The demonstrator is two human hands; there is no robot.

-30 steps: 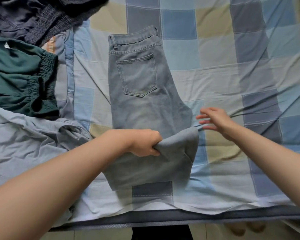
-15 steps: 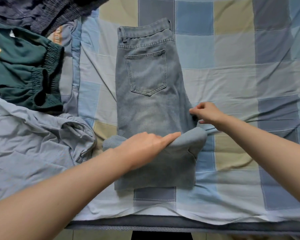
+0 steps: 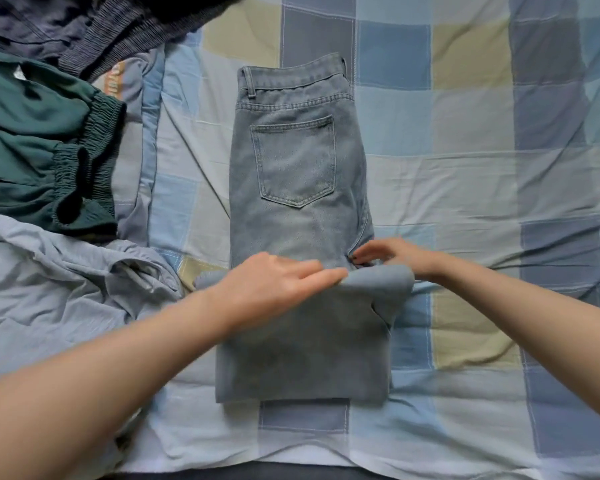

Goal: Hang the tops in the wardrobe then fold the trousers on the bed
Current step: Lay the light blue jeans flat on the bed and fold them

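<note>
The jeans [image 3: 298, 216] lie on the bed [image 3: 482, 133] about midway between its left and right sides, waistband toward the far edge, the legs folded up so the fold sits toward the near edge. The left hand [image 3: 274, 289] rests on top of the folded-over layer, fingers flat. The right hand [image 3: 392, 256] is at the jeans' right edge, just beyond that layer. Left of the jeans, well apart, a sweatshirt [image 3: 39, 150] lies toward the far left corner, with a knit garment [image 3: 94, 29] behind it at the far edge. A shirt [image 3: 59, 289] lies before the sweatshirt, along the left side toward the near edge.
</note>
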